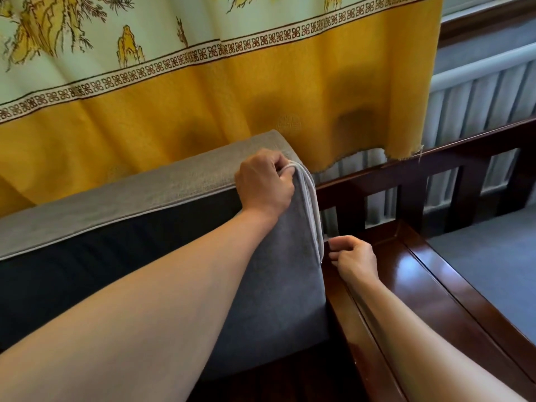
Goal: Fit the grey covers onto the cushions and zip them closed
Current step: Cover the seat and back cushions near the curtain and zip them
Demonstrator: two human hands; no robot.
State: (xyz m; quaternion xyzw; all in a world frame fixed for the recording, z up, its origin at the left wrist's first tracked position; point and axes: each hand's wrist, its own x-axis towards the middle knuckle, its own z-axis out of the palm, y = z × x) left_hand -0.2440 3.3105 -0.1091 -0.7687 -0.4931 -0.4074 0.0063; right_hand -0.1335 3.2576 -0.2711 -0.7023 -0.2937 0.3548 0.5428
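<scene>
A long cushion in a grey cover [278,285] stands on edge on a dark wooden bench, its light grey top edge [162,187] running left. At its right end the white-piped zip opening [311,204] gapes a little. My left hand [265,184] grips the cover's upper right corner, pinching the two zip edges together. My right hand [352,258] is closed at the lower end of the zip, fingers pinched by the small zip pull [321,261]. A dark panel [87,274] of the cushion faces me.
The glossy dark wooden armrest [420,274] and slatted back rail [412,181] stand right beside the cushion. A yellow and pale patterned curtain [203,97] hangs behind. A white radiator [475,100] is at the right, grey floor [493,256] below it.
</scene>
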